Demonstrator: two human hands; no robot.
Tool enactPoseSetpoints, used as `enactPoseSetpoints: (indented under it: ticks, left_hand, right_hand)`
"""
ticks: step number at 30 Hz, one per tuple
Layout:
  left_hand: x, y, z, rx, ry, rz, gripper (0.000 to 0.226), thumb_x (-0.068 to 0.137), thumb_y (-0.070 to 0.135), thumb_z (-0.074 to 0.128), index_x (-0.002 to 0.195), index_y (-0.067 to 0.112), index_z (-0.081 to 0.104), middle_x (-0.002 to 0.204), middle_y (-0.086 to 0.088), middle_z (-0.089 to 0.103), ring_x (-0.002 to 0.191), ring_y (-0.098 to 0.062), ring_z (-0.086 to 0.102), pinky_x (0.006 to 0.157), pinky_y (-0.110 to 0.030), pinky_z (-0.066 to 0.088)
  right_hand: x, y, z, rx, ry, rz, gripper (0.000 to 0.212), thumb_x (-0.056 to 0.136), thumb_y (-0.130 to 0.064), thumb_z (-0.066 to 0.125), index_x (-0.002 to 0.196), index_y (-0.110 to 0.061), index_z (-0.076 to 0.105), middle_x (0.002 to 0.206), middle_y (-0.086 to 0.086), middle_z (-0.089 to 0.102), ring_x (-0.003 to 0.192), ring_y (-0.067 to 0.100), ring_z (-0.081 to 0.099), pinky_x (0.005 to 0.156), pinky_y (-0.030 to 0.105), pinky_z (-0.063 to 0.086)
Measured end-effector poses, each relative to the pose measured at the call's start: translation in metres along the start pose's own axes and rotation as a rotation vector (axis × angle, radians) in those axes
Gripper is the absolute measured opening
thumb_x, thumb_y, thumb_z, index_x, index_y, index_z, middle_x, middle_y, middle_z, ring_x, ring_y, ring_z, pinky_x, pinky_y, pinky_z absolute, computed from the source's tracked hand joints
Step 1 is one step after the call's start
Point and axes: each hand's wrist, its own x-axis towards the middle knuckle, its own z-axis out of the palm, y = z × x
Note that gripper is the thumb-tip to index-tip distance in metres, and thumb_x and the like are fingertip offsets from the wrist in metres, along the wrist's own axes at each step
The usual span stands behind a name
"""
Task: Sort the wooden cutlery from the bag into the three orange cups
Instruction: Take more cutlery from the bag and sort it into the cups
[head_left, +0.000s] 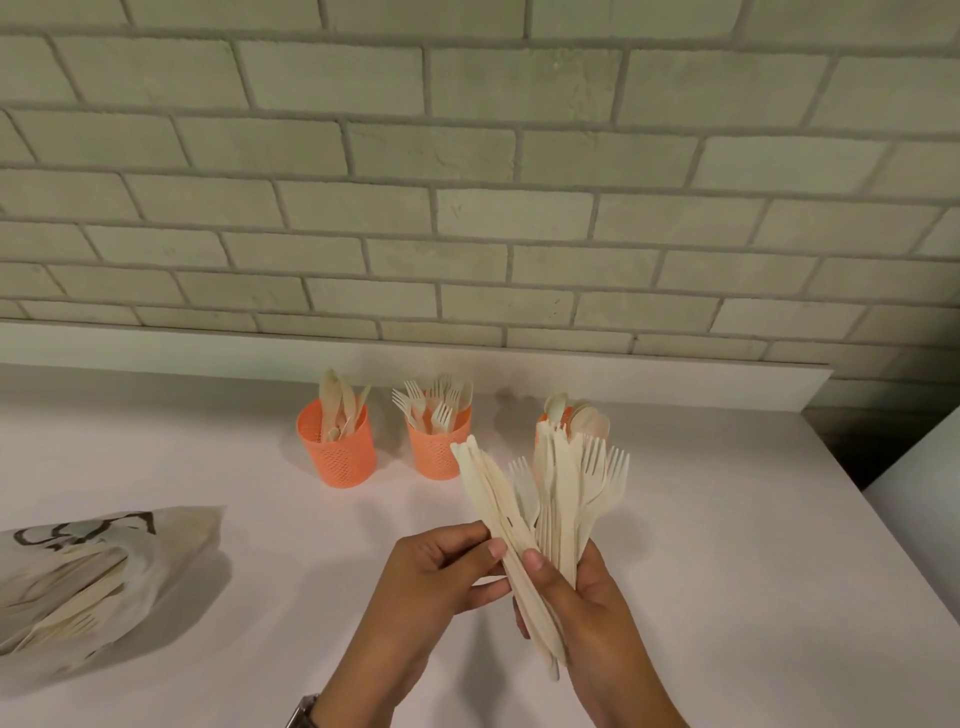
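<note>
I am watching both hands working above the middle of the bench (727, 545), toward its near edge. The right hand (592, 608) is gripping a fanned bundle of wooden cutlery (563, 499) by the handles, fingers curled around them, with fork tines and knife tips pointing up and away. The left hand (436, 571) is pinching a few knives (485, 493) between thumb and fingers; they are leaning out to the left of the bundle while their lower ends are touching the right palm.

The three orange cups are standing in a row near the far edge. The left cup (336, 454) is holding knives and the middle cup (435, 452) is holding forks. The right cup (540, 422) is showing spoon bowls above its rim, and the raised bundle is covering most of it.

The bag (109, 566) is lying on its side at the left edge, well apart from the cups — more cutlery is showing through it. A watch (301, 712) is sitting on the left wrist, and a brick wall (467, 166) is rising behind the bench.
</note>
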Motion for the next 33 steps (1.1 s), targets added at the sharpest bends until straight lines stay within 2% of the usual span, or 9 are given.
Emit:
enactPoseSetpoints:
  ticks: [4,9,16,20,23,25,28,30,33]
  left_hand:
    - [0.003,0.000,-0.010,0.000,0.004,-0.005,0.026,0.089,0.002,0.055,0.087,0.016,0.077,0.091,-0.006,0.076,0.086,-0.020,0.072,0.068,-0.021,0.057]
    - [0.017,0.009,-0.038,-0.070,0.096,0.031,0.022,0.087,-0.001,0.054,0.089,0.009,0.073,0.088,-0.007,0.075,0.081,-0.019,0.072,0.068,-0.022,0.058]
    - [0.086,0.054,-0.139,0.196,0.542,0.391,0.020,0.086,0.005,0.061,0.080,0.020,0.073,0.068,0.013,0.072,0.072,-0.007,0.064,0.076,-0.020,0.052]
    - [0.126,0.056,-0.168,0.408,0.729,0.400,0.011,0.086,0.014,0.063,0.089,0.015,0.073,0.064,0.012,0.064,0.067,-0.009,0.056,0.070,-0.025,0.044]
    - [0.149,0.042,-0.173,0.597,0.745,0.335,0.014,0.086,0.012,0.061,0.075,0.008,0.069,0.059,0.001,0.059,0.055,-0.003,0.048,0.056,-0.024,0.037]
    - [0.161,0.028,-0.178,0.667,0.712,0.219,0.010,0.084,0.009,0.062,0.082,0.003,0.070,0.076,-0.011,0.067,0.070,-0.015,0.058,0.063,-0.025,0.040]
    - [0.168,0.013,-0.185,0.764,0.669,0.079,0.043,0.079,0.010,0.070,0.120,0.000,0.060,0.125,-0.016,0.061,0.117,-0.027,0.056,0.097,-0.030,0.040]
    - [0.162,0.010,-0.184,0.826,0.693,0.118,0.055,0.077,0.009,0.072,0.128,0.000,0.053,0.134,-0.018,0.053,0.124,-0.031,0.049,0.105,-0.033,0.034]
    - [0.137,0.009,-0.164,0.842,0.770,0.244,0.051,0.080,0.012,0.070,0.128,0.008,0.055,0.131,-0.017,0.052,0.123,-0.031,0.047,0.106,-0.039,0.035]
  right_hand:
    - [0.004,0.002,-0.003,-0.014,0.027,-0.009,0.038,0.074,-0.028,0.075,0.108,-0.023,0.059,0.094,0.000,0.073,0.085,0.014,0.069,0.068,0.022,0.054]
    - [0.007,0.006,-0.011,0.046,0.075,0.056,0.007,0.085,-0.006,0.062,0.087,-0.008,0.055,0.065,0.011,0.051,0.046,0.020,0.046,0.045,0.030,0.040]
    - [0.015,0.021,-0.020,0.050,0.189,0.141,0.017,0.086,-0.012,0.064,0.081,-0.005,0.049,0.050,0.005,0.043,0.034,0.018,0.033,0.039,0.022,0.030]
    - [0.020,0.024,-0.021,0.052,0.196,0.155,0.017,0.086,-0.010,0.063,0.081,-0.004,0.048,0.047,0.006,0.042,0.032,0.019,0.033,0.038,0.021,0.030]
    - [0.024,0.025,-0.023,0.035,0.190,0.159,0.017,0.086,-0.010,0.064,0.081,-0.003,0.048,0.048,0.008,0.042,0.032,0.019,0.033,0.038,0.022,0.031]
    - [0.025,0.024,-0.023,0.026,0.185,0.162,0.016,0.086,-0.009,0.063,0.082,-0.002,0.049,0.049,0.008,0.043,0.032,0.019,0.033,0.039,0.022,0.031]
    - [0.026,0.022,-0.020,0.035,0.176,0.167,0.016,0.086,-0.008,0.063,0.081,-0.003,0.048,0.049,0.008,0.042,0.032,0.019,0.033,0.038,0.022,0.030]
    - [0.027,0.020,-0.018,0.061,0.180,0.174,0.016,0.085,-0.008,0.064,0.081,-0.003,0.048,0.049,0.007,0.043,0.032,0.019,0.033,0.038,0.022,0.029]
    - [0.025,0.017,-0.016,0.096,0.189,0.170,0.016,0.084,-0.008,0.065,0.083,-0.005,0.050,0.051,0.006,0.044,0.034,0.019,0.033,0.040,0.023,0.029]
